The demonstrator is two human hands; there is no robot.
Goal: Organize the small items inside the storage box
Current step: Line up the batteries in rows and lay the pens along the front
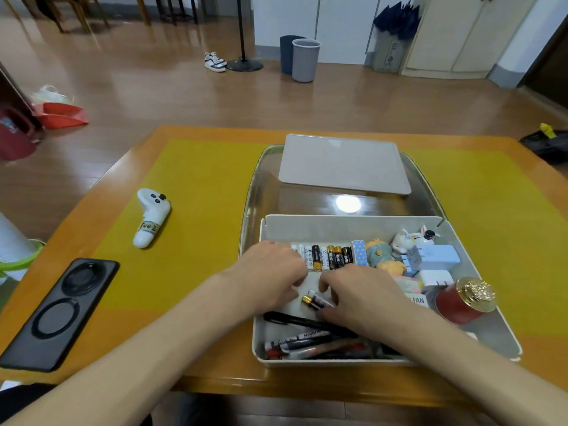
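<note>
1. sorting batteries, by the look of it: lining loose cells up with the row of batteries standing along the far wall of the storage box, lower right of centre in the frame.
2. hovering both hands over the middle of the box, with two loose batteries lying between them on the box floor, just above the pens stacked at the near edge.
3. curling the right hand down onto the loose pair, fingertips touching or pinching them (cannot tell which; the fingers are hiding the contact).
4. resting the left hand beside the row's left end, fingers bent and loose, apparently holding nothing.
5. calling next, probably, for lifting the pair and seating it in the row without toppling the neighbours.
6. leaving the figurines, chargers and red jar at the right side untouched.
</note>
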